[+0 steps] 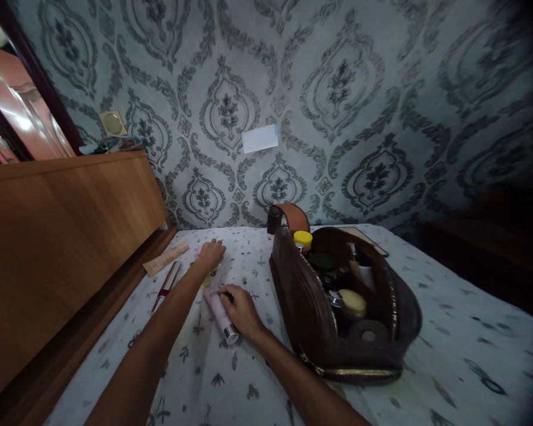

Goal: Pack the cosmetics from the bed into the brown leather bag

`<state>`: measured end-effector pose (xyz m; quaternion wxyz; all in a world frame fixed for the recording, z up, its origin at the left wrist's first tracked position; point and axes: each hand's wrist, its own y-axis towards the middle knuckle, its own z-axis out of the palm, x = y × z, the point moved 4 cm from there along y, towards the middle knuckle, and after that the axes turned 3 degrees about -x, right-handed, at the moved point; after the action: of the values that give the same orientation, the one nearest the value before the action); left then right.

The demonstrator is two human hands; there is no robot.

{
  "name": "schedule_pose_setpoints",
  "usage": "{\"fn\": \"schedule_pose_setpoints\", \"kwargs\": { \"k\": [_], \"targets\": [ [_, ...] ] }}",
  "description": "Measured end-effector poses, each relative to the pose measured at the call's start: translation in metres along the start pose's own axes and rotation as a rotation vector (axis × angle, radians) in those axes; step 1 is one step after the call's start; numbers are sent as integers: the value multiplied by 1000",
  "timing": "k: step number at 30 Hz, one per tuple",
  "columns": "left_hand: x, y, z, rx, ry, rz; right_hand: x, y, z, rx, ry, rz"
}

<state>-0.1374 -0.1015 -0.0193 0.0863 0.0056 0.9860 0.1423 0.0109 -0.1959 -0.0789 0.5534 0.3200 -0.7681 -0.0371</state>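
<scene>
A pink tube [217, 309] with a silver cap lies on the patterned sheet, and my right hand [241, 307] has its curled fingers on the tube's upper side. Farther forward and a little left, my left hand [212, 254] reaches down to the sheet, fingers bent; a small pinkish thing shows at its left edge, mostly hidden. Left of that hand lie a peach-coloured flat tube [166, 259] and some slim sticks [166, 287] with a dark red band. On the right stands an open brown bag [302, 307] holding jars, among them a yellow-lidded one [302, 238].
A wooden panel [71, 236] borders the sheet [244, 390] on the left. The patterned wall [275, 71] rises behind. A flat framed object [364, 239] lies behind the bag, whose brown strap [295, 216] sticks up at the back.
</scene>
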Motion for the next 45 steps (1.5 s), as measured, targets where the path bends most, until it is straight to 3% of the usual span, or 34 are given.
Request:
{"fn": "schedule_pose_setpoints", "kwargs": {
  "k": [6, 12, 16, 21, 27, 35, 42, 45],
  "targets": [
    [7, -11, -17, -129, -359, -77, -1, 2, -2, -64, 66, 7],
    [20, -68, -12, -154, -781, -201, -20, 7, -2, -209, 333, 222],
    [17, -108, 3, -161, -982, -279, -19, 10, 1, -160, 453, 208],
    [7, -127, 9, -225, -1127, -321, -11, 9, 4, -56, 499, 173],
    [-8, -135, 1, -294, -1190, -323, -10, 11, 6, -38, 614, 171],
    [-14, -137, -3, -296, -1112, -298, -14, 9, 4, -136, 977, 335],
    [-32, -141, -10, -279, -957, -152, -18, 10, 2, -283, 983, 302],
    [-38, -144, -9, -286, -878, -135, -19, 10, 2, -284, 964, 297]
  ]
}}
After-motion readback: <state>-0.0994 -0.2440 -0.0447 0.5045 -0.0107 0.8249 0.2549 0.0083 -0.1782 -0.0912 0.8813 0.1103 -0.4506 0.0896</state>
